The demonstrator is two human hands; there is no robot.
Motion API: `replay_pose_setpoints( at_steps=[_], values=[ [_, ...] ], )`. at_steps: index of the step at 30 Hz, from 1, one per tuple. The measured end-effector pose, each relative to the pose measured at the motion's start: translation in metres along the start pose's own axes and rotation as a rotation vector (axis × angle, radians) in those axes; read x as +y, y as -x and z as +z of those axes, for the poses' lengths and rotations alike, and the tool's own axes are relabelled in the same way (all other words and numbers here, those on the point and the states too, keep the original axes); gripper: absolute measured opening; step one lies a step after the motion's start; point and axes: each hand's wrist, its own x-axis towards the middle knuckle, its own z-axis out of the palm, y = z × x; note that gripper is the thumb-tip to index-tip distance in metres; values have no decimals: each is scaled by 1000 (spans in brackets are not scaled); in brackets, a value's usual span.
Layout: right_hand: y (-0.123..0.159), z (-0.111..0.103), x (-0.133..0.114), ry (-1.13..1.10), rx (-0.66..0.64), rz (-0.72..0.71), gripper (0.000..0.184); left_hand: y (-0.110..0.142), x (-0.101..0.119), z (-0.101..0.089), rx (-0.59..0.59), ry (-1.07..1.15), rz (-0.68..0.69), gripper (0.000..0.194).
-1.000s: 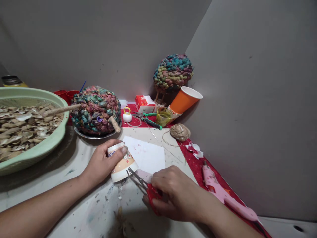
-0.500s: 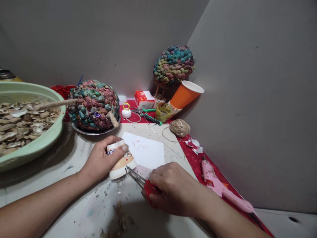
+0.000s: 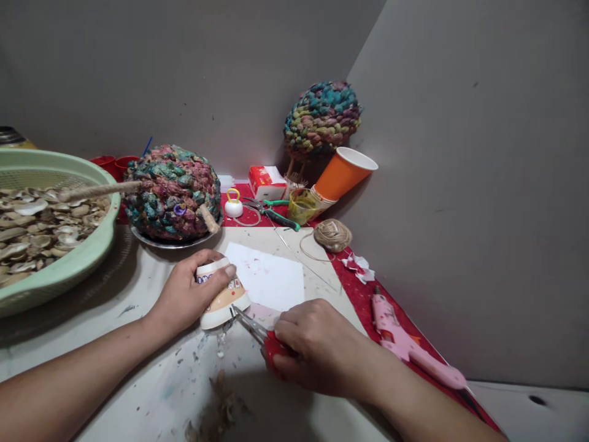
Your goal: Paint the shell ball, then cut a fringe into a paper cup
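Note:
My left hand [image 3: 191,285] grips a cut-down paper cup [image 3: 225,311], white and tan with printed figures, tilted on its side. Its thumb lies across the cup's printed wall and the fingers are mostly hidden behind. Red-handled scissors [image 3: 252,323] are in my right hand [image 3: 310,347], their blades slightly apart and the tip at the cup's white lower band. A short dark slit or mark shows beside that tip. Behind the cup a white sheet of paper [image 3: 276,279] with pinkish smudges lies on the table.
A green basket of shells [image 3: 99,248] stands left, beside a coloured shell-covered ball [image 3: 172,193] on a metal dish. Pliers [image 3: 280,218], orange cups [image 3: 343,175], a twine ball [image 3: 332,235] and a second coloured ball [image 3: 323,120] sit behind. A pink glue gun [image 3: 409,344] lies right.
Both hands, the cup and the scissors hold nearly the same places. The whole view has shifted slightly, so everything appears a little higher and further left.

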Motion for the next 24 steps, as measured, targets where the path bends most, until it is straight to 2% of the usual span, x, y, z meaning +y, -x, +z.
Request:
replay_pose_setpoints(
  at_steps=[10, 17, 24],
  values=[
    [1, 1, 0, -19, 80, -21, 16, -2, 0, 0, -8, 31, -23, 38],
    [2, 2, 6, -251, 125, -22, 20, -1, 3, -2, -30, 122, -10, 36],
    [2, 1, 6, -315, 113, -9, 23, -3, 1, -2, -43, 128, -21, 39]
  ],
)
